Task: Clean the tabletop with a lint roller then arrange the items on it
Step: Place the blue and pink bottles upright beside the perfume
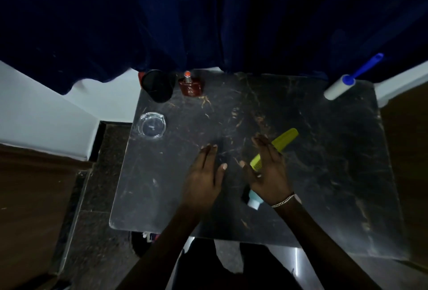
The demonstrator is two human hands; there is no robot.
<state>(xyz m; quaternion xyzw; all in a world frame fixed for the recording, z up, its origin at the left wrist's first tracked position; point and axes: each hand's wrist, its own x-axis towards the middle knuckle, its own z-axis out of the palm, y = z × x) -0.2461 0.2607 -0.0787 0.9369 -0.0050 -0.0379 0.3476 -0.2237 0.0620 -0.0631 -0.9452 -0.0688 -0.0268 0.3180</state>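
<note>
While the lint roller is lying untouched at the table's two o'clock corner, its white drum is resting on the dark tabletop and its blue handle is jutting past the edge toward the navy curtain. Both hands are hovering near the centre. The left hand is spreading flat with straight fingers, holding nothing. The right hand is also reaching out with straight fingers, just over a yellow-green comb; whether it is touching the comb is unclear. A small teal-and-white bottle is peeking out under the right wrist at six o'clock. A glass ashtray is sitting at nine o'clock, with a black cup and a red perfume bottle at eleven. The roller is likely going to feel light and stiff, its paper drum tacky, so the slim plastic handle is looking like the place to grip.
</note>
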